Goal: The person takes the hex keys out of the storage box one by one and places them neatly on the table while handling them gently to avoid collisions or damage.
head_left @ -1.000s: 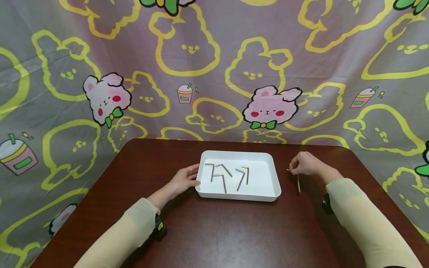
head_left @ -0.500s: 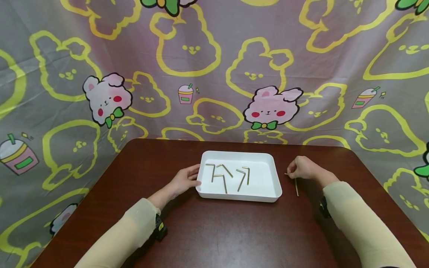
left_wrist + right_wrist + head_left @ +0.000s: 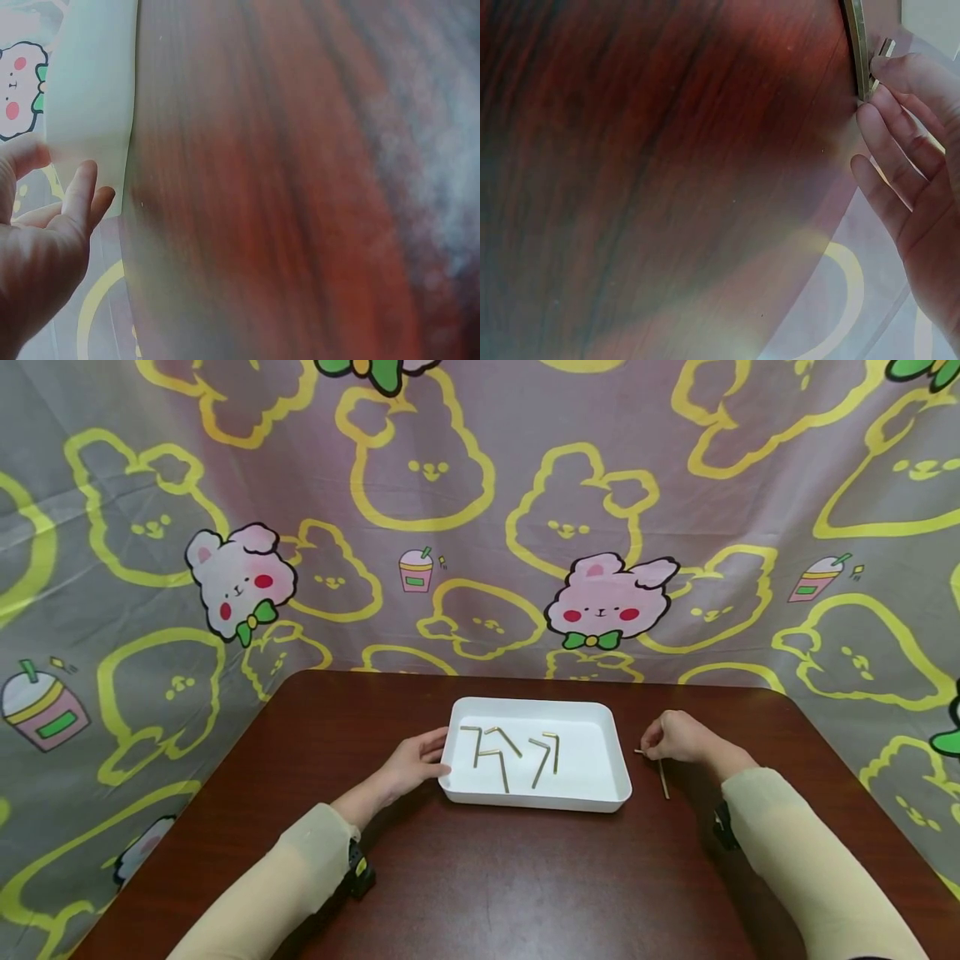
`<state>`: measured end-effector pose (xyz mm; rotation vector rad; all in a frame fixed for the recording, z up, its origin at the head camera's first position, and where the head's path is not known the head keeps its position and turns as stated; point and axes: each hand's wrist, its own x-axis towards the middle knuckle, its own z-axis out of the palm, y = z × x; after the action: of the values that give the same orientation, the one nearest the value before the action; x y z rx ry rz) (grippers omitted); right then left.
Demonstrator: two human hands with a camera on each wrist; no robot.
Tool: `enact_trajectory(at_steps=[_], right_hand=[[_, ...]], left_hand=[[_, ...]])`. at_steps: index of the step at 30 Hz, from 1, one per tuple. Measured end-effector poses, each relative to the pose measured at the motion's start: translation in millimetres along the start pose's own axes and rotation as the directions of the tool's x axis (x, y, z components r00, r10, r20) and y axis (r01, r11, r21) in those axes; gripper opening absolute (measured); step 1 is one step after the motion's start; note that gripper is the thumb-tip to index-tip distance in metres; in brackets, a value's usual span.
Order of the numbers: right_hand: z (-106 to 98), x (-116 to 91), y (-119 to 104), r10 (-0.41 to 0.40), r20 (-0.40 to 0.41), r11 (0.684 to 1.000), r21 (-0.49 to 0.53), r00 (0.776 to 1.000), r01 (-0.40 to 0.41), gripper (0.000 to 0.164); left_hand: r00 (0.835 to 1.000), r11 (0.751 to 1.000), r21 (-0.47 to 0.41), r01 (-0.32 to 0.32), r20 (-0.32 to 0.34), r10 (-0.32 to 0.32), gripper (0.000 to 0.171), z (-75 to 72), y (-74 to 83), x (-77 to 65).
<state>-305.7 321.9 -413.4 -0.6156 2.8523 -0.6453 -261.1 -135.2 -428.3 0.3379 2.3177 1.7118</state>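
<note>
right hand (image 3: 678, 737) pinches a hex key (image 3: 664, 781), left hand (image 3: 405, 767) touches the tray (image 3: 534, 802)

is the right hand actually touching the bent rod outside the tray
Touching: the right wrist view shows it plainly, with the right hand pinching the bent rod near its bend, digits pressed against the metal.

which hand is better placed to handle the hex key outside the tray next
Likely the right hand: it pinches that hex key, while the left hand is across, touching the tray.
</note>
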Motion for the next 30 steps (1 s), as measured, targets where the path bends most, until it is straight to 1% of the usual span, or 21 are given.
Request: enact_trajectory(at_steps=[7,12,19,26,30], right_hand=[[1.0,1.1,1.5,0.025,-0.005,1.000,-0.008,1.000,-0.025,0.006],[0.1,1.2,1.5,0.018,-0.003,1.000,-0.021,1.000,-0.018,0.006],[-1.9,0.6,0.6,0.026,0.001,1.000,-0.004,1.000,-0.026,0.008],[-13.0,1.6,-3.8,0.068,-0.037,0.995,0.070,0.997,-0.065,0.006],[-23.3,3.1,-11.2,0.088,-0.069,0.993,0.084,0.994,-0.082,0.012]], left_hand=[[1.000,1.000,0.005,-0.018,0.016,0.018,0.066,-1.6,-0.9,-0.1],[1.000,1.000,-0.002,-0.008,0.009,0.008,0.067,-1.0,0.2,0.1],[1.000,1.000,0.001,-0.002,0.004,0.002,0.067,-0.9,0.3,-0.1],[1.000,1.000,0.005,-0.009,0.011,0.009,0.066,-1.5,-2.5,0.7],[1.000,1.000,0.000,-0.016,0.018,0.016,0.066,-1.7,-2.7,0.5]])
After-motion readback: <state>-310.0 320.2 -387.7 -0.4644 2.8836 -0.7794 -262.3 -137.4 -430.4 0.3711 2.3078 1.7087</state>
